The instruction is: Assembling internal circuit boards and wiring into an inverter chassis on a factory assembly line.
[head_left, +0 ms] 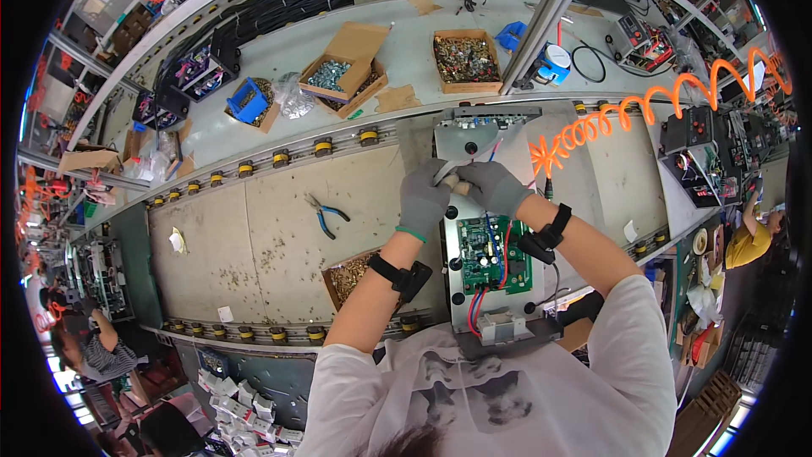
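Note:
My left hand (pixel 425 201) and my right hand (pixel 493 187), both in grey gloves, meet over a metal chassis (pixel 457 298). Their fingers are closed around a pale grey strip or tube (pixel 448 168) that curves up between them; its exact kind I cannot make out. Just below the hands, a green circuit board (pixel 497 252) is mounted on the chassis, with red and blue wires running across it. A transformer-like block (pixel 502 327) sits at the chassis end nearest my body. Beyond my fingers stands the chassis's upright far panel (pixel 486 118), with small parts along it.
Blue-handled pliers (pixel 324 216) lie left on the work surface among scattered screws. A box of screws (pixel 348 278) is beside my left forearm. Open cartons (pixel 466 59) of small parts stand on the far shelf. An orange coiled hose (pixel 626 114) stretches in from the right.

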The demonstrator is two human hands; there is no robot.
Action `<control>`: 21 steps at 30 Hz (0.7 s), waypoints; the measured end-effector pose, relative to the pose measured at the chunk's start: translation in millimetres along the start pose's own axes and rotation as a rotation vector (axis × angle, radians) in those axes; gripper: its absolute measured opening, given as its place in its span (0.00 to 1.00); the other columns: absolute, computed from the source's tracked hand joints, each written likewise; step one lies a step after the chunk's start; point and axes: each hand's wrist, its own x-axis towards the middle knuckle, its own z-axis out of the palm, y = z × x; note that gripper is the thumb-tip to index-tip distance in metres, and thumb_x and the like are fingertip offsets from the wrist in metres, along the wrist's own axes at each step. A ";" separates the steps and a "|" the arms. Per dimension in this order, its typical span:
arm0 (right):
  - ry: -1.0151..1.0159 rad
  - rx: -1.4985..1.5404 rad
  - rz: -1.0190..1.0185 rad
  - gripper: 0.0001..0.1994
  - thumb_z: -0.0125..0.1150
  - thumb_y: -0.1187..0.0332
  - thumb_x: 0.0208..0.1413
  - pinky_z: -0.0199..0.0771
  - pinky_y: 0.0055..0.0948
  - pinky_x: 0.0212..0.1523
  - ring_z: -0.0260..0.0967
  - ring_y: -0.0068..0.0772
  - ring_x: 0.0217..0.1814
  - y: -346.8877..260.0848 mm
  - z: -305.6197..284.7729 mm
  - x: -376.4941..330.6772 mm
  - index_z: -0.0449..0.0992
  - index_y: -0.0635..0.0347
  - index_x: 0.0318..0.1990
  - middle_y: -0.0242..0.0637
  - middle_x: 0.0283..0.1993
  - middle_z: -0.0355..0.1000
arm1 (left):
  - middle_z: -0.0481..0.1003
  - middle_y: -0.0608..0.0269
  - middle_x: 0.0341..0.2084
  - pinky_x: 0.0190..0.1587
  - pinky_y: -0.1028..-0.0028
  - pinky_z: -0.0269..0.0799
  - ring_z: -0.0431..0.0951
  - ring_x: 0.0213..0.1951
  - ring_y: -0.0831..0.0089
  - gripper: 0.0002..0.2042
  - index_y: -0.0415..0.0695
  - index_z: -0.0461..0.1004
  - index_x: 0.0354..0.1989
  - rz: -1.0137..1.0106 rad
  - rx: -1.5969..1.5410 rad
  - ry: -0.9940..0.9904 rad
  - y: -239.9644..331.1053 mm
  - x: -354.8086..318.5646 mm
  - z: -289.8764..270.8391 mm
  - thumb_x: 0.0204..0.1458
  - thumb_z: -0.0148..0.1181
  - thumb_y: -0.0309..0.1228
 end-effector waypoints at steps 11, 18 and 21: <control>0.145 0.774 0.786 0.13 0.53 0.60 0.55 0.67 0.28 0.24 0.68 0.29 0.24 39.0 37.6 58.6 0.74 0.62 0.31 0.37 0.27 0.72 | 0.73 0.56 0.28 0.34 0.68 0.70 0.74 0.30 0.58 0.13 0.45 0.74 0.42 0.509 0.200 -0.135 45.0 -9.6 -1.1 0.47 0.58 0.34; 0.188 0.801 0.789 0.14 0.55 0.60 0.55 0.59 0.24 0.16 0.61 0.22 0.16 33.0 1.7 48.6 0.74 0.62 0.24 0.31 0.17 0.67 | 0.71 0.54 0.41 0.44 0.60 0.68 0.71 0.44 0.53 0.09 0.46 0.72 0.37 0.297 0.541 -0.036 14.2 -45.0 20.3 0.47 0.53 0.29; 0.116 0.868 0.691 0.13 0.55 0.61 0.55 0.57 0.22 0.15 0.60 0.20 0.16 44.8 3.1 47.8 0.74 0.62 0.26 0.30 0.18 0.67 | 0.70 0.52 0.46 0.50 0.59 0.66 0.69 0.50 0.50 0.07 0.45 0.69 0.35 0.392 0.602 0.013 3.0 -49.1 27.6 0.47 0.53 0.29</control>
